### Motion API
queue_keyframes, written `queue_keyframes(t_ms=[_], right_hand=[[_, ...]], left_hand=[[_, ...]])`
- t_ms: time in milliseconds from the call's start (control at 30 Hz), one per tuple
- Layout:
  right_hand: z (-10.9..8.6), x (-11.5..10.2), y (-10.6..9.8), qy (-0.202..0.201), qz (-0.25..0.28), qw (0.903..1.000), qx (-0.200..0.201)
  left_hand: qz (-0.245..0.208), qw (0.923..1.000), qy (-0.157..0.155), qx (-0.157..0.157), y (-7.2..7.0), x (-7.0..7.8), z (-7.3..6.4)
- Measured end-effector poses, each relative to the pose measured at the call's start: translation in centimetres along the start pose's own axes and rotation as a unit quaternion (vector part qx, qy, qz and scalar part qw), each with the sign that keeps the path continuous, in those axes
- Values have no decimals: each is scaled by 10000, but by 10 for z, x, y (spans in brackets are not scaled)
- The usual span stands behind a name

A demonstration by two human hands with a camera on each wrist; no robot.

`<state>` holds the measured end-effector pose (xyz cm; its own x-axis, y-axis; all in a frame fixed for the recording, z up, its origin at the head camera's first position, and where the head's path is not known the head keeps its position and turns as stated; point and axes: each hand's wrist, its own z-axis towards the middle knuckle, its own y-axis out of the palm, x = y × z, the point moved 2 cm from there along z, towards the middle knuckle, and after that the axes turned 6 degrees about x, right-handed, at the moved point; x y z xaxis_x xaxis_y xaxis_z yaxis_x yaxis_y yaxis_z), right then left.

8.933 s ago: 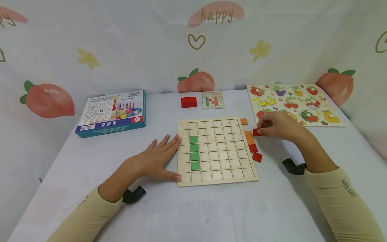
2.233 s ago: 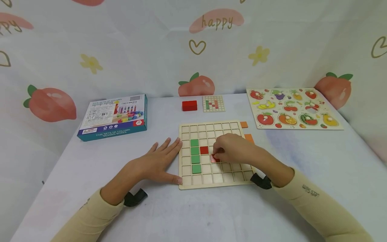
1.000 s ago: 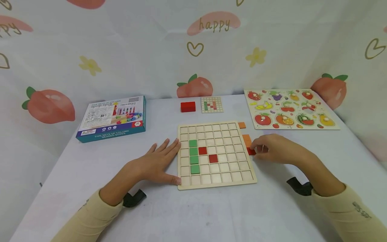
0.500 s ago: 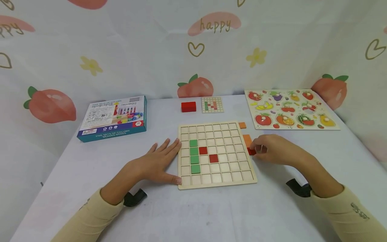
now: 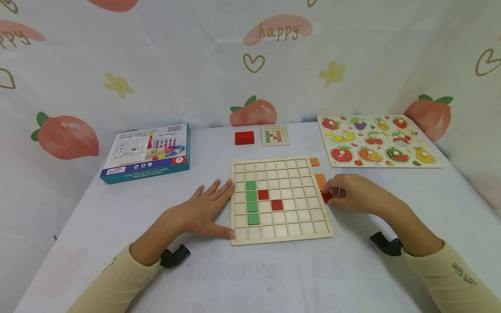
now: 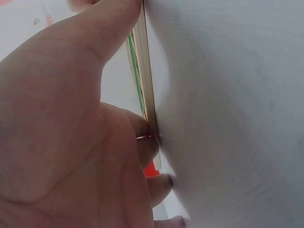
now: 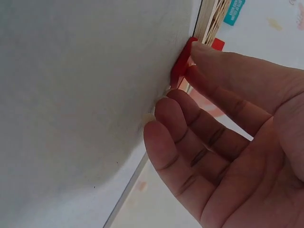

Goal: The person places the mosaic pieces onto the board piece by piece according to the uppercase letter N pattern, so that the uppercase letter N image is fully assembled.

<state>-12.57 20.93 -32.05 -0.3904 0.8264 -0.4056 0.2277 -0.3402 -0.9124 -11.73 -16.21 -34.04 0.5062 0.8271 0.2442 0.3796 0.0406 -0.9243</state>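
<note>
A wooden grid board [image 5: 282, 232] lies mid-table, with a column of green tiles [image 5: 252, 206] and two red tiles [image 5: 276, 204] set in its squares. Spread flat on the table, my left hand [image 5: 199, 213] touches the board's left edge with thumb and fingertips. At the right edge, thumb and index finger of my right hand [image 5: 354, 194] pinch a red tile [image 5: 325, 197]. The right wrist view shows this red tile [image 7: 182, 61] tilted against the board's side. Just behind it lie orange tiles [image 5: 320, 181], partly hidden by the hand.
Another orange tile [image 5: 314, 161] lies by the board's upper right corner. Farther back are a red block [image 5: 244, 138], a small pattern card [image 5: 275, 135] and a fruit puzzle board [image 5: 379, 143]. A boxed bead set [image 5: 146, 152] sits at the back left.
Two red tiles have gone from the table into the board's squares. My right hand came back to the right edge and has tilted another red tile up slightly. The left hand stayed put.
</note>
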Motion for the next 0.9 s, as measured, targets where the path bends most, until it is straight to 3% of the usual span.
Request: queue_keyframes(t_ms=[533,900], right_hand=[[-4,-1,-1,34,347,9994,-62],[-3,-3,-11,99,705,9970,301]], left_hand=[[-18,10000,33,9,0,-1,0],[-20,10000,21,1,-1,0,0]])
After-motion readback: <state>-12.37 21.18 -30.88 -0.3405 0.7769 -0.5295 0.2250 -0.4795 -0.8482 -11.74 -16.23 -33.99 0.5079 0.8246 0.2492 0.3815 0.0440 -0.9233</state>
